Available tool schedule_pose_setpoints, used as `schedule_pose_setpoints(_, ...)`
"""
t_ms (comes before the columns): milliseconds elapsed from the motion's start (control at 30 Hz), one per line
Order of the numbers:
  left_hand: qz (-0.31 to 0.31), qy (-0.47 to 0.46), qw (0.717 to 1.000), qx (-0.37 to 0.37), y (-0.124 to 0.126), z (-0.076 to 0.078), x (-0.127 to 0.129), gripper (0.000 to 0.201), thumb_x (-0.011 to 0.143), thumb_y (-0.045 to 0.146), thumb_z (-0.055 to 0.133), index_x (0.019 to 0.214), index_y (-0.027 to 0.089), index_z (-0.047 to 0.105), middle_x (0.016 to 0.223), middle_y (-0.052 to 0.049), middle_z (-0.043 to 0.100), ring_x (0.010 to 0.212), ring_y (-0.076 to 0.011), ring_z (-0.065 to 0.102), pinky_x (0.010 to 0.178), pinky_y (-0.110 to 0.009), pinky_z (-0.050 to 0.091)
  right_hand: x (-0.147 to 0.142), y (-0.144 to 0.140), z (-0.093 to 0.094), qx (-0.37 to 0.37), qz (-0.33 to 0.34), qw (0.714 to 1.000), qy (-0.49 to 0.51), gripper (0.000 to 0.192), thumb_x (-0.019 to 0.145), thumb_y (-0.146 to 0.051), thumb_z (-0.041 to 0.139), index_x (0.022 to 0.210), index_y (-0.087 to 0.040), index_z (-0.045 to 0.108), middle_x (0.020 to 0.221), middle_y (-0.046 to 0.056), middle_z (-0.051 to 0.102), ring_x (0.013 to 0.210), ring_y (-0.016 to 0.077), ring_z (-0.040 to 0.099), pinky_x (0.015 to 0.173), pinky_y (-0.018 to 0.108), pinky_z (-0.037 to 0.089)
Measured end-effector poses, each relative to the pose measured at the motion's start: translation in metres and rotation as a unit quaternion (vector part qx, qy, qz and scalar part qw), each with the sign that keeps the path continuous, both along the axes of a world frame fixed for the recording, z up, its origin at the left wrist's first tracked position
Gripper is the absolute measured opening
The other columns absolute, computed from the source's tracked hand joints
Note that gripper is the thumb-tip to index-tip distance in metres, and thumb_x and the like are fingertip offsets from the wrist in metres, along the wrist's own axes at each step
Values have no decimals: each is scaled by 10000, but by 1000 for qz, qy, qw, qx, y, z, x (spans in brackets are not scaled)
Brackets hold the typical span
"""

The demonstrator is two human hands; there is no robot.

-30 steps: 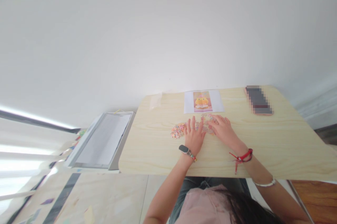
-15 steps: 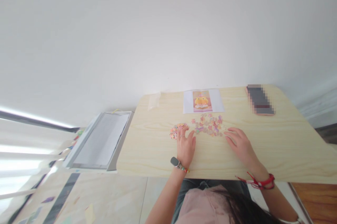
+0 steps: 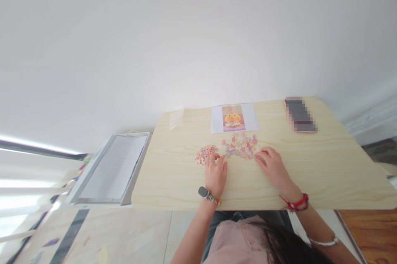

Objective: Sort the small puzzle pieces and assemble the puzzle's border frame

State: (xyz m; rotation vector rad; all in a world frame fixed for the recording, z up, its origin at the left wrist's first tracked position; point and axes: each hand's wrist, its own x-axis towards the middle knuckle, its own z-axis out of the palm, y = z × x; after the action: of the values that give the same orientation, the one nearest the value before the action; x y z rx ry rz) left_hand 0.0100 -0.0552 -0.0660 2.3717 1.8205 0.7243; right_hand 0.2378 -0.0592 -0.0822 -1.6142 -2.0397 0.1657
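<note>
A spread of small pink and purple puzzle pieces (image 3: 241, 146) lies on the light wooden table (image 3: 325, 169). A tighter heap of orange and pink pieces (image 3: 203, 155) sits to its left. My left hand (image 3: 215, 174) rests flat on the table, fingertips touching the edge of the left heap. My right hand (image 3: 272, 165) lies palm down with its fingertips at the right edge of the spread. Neither hand holds a piece. Behind the pieces lies a printed picture (image 3: 233, 117) of a yellow cartoon figure.
A phone (image 3: 299, 114) lies at the table's far right. A small clear plastic bag (image 3: 175, 119) is at the far left corner. Left of the table stands a lower surface with a grey tray holding paper (image 3: 108, 170). A white wall is behind.
Both hands have drawn apart and back from the middle of the pieces, which now lie spread out and uncovered. The view has shifted slightly.
</note>
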Motion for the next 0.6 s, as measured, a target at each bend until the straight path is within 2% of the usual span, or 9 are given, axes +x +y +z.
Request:
schedule_pose_setpoints(333, 11, 6, 1000, 9, 8, 2, 3, 184, 785, 128, 531, 944, 200, 588, 955, -61, 486, 944, -219, 503, 850, -413, 474, 3, 6, -3, -5, 8, 1000, -4, 211, 865, -268, 409, 827, -203, 606, 888, 71, 577, 887, 206, 539, 779, 357, 407)
schedule_pose_setpoints(600, 9, 3, 1000, -8, 4, -2, 2, 172, 803, 140, 517, 957, 189, 576, 968, -65, 480, 897, -203, 514, 804, -389, 491, 5, 6, -7, 9, 5, 1000, 27, 219, 869, -286, 406, 890, -198, 606, 913, 79, 574, 903, 212, 545, 803, 376, 427)
